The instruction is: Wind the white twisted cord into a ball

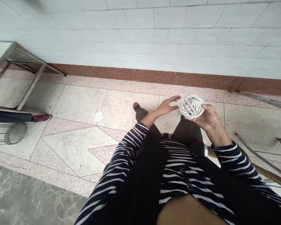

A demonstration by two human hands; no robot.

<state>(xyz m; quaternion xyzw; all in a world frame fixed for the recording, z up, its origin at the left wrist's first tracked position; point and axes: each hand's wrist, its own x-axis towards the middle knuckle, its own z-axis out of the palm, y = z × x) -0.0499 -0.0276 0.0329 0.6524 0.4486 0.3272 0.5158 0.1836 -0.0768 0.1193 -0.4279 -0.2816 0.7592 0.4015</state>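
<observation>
A small round woven basket [191, 106] of white cord with dark flecks is in front of my body, above my knees. My right hand [209, 120] grips its right edge, with the thumb on top and the fingers underneath, partly hidden. Beside its left edge, my left hand [165, 107] has its fingers and thumb spread apart. The fingertips come close to the basket's rim, and I cannot tell whether they touch it. Nothing shows between the left hand's fingers.
A metal-legged table [4, 53] stands at the left, with another person's shoe [41, 117] and a wire stool [15, 132] nearby. A white scrap [98, 117] lies on the tiled floor. Metal legs [259, 153] and a wooden stick [267, 172] are at the right. A tiled wall [140, 37] runs ahead.
</observation>
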